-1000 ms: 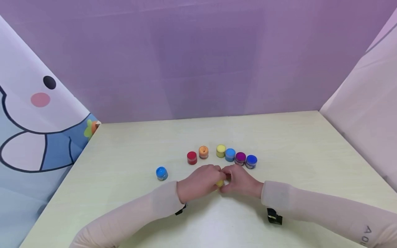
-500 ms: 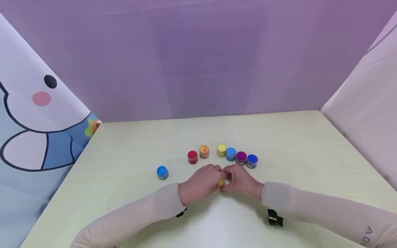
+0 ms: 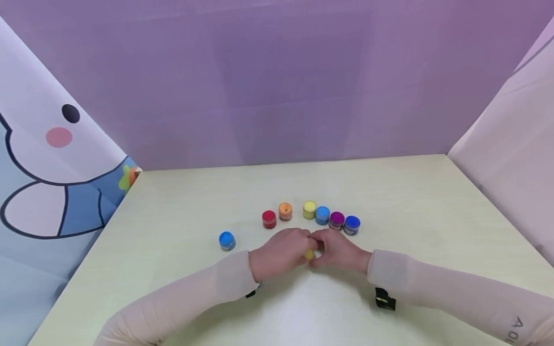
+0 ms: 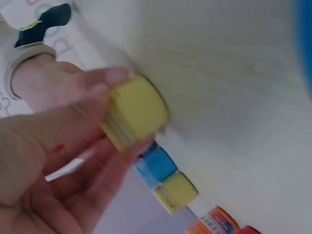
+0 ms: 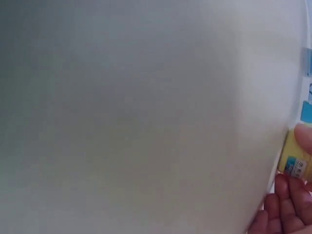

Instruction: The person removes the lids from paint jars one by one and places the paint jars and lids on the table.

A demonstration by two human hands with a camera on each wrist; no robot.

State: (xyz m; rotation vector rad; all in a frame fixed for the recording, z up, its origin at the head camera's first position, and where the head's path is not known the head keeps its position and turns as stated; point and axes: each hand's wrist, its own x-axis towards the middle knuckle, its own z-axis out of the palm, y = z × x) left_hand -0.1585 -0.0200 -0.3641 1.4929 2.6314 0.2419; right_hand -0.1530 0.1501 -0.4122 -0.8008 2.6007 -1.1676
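Note:
In the head view my left hand (image 3: 280, 253) and right hand (image 3: 339, 251) meet over a small yellow paint jar (image 3: 309, 254), mostly covered by the fingers. The left wrist view shows the yellow jar (image 4: 139, 109) tilted, pinched between my left thumb and fingers. From the upper left, the right hand's fingers (image 4: 116, 74) come up against its side. At the right edge of the right wrist view, the labelled jar (image 5: 292, 153) sits between a thumb and fingertips. Beyond the hands stand another yellow jar (image 3: 309, 210), a light blue jar (image 3: 322, 216) and a purple jar (image 3: 336, 220).
A dark blue jar (image 3: 352, 225) ends the row on the right. Left of the row stand an orange jar (image 3: 285, 211) and a red jar (image 3: 269, 219). A blue jar (image 3: 227, 240) stands apart, further left. A purple backdrop (image 3: 294, 86) rises behind the pale table (image 3: 182, 202).
Both hands keep their hold on the yellow jar with only a slight shift; the right forearm has moved a little to the right. The other jars stay in place.

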